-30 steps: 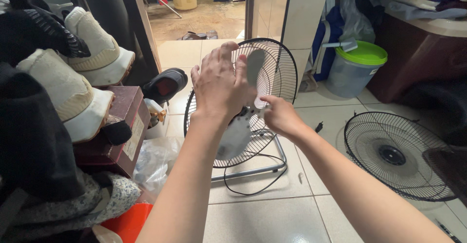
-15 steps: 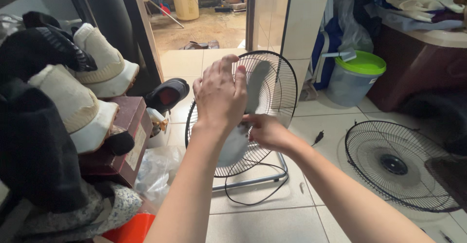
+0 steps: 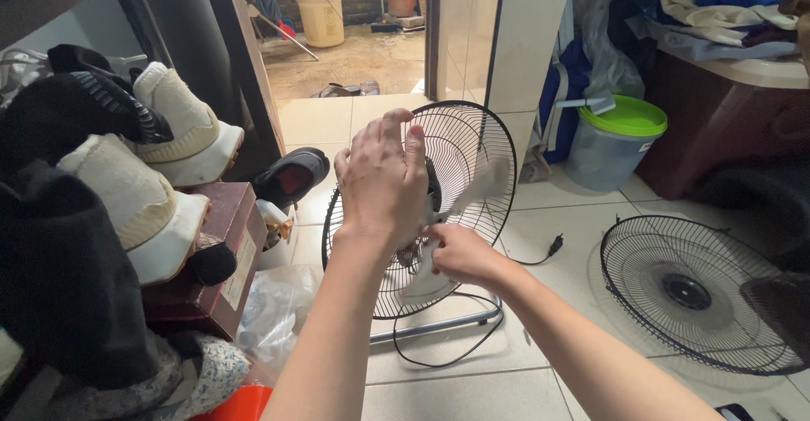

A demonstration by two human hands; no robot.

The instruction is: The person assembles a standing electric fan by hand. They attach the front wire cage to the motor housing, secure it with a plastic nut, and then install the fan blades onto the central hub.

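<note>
The fan stands upright on the tiled floor, front guard lying apart at right. Left hand closes over the hub, apparently steadying it; right hand pinches a white blade underneath.

We have a single view, taken from a camera worn on the head, so there is no second view for it to overlap. It looks forward and down along both forearms to the left hand and right hand, which sit close in at the centre. Just past them stands the round black wire-caged floor fan on the pale tiled floor. Farther off, the view faces an open doorway onto a wet yard.
</note>
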